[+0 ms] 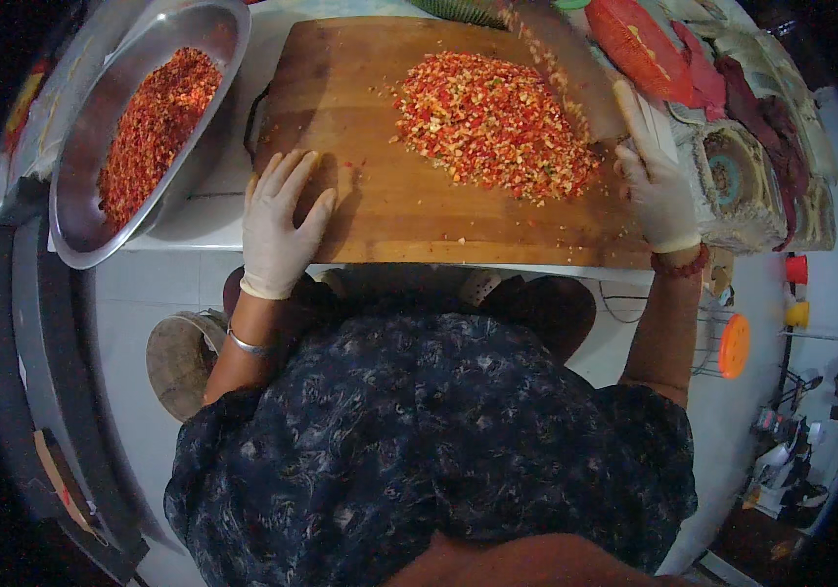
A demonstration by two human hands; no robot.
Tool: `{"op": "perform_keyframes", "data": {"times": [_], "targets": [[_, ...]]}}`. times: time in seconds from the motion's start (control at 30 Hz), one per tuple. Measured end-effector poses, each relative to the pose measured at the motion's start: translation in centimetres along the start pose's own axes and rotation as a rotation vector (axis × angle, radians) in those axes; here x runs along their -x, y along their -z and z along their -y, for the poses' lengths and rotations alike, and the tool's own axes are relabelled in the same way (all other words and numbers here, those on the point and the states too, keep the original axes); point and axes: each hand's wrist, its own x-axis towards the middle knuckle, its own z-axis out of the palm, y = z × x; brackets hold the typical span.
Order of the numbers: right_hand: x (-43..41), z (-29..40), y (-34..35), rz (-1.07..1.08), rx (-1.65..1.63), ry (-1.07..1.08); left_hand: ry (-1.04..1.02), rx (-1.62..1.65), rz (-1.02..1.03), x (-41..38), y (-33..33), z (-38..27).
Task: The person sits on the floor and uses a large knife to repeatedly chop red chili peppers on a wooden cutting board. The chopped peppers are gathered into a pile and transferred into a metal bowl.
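Observation:
On a wooden cutting board (360,213) lies a heap of chopped red chili with pale bits (492,125). My left hand (283,216), in a white glove, rests on the board's left edge with its fingers apart, holding nothing. My gloved right hand (653,183) grips a cleaver at the right of the board; its handle is mostly hidden by the fingers. The broad blade of the cleaver (573,73) is motion-blurred, with chopped bits on it, at the heap's right side. A steel bowl (77,183) at the left holds more chopped red chili (158,139).
Red net bags (639,51) and a dark red cloth (764,125) lie at the back right, near a worn, crusted object (727,180). Green netting (463,10) touches the back. Below stand a bucket (176,363) and an orange stool (734,346).

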Motion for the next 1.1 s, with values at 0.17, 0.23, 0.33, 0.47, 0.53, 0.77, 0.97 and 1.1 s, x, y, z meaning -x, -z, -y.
{"op": "perform_keyframes", "data": {"times": [0.17, 0.23, 0.33, 0.47, 0.53, 0.77, 0.97, 1.1], "targets": [[0.2, -1.9, -3.0, 0.164, 0.189, -0.086, 0.0, 0.01, -0.024, -0.3, -0.3, 0.0], [-0.4, -1.1, -2.3, 0.185, 0.175, -0.129, 0.002, 0.001, -0.01, -0.1, -0.2, 0.1], [-0.2, 0.1, -0.9, 0.121, 0.026, -0.137, 0.012, 0.016, 0.007, 0.1, 0.0, 0.0], [0.3, -0.3, -0.9, 0.07, -0.013, -0.12, 0.01, 0.032, 0.011, 0.3, -0.2, 0.2], [0.8, -0.9, -1.6, 0.134, 0.074, -0.162, 0.003, 0.035, 0.009, -0.3, -0.3, 0.1], [-0.3, 0.5, 0.1, 0.124, -0.009, -0.181, -0.004, 0.019, 0.023, -0.2, -0.2, 0.4], [1.7, -2.9, -2.7, 0.064, 0.069, -0.056, -0.015, 0.018, 0.032, -0.2, -0.3, -0.1], [0.8, -2.2, -2.2, 0.151, 0.098, -0.12, -0.008, 0.014, 0.037, -0.2, -0.4, 0.0]]}}
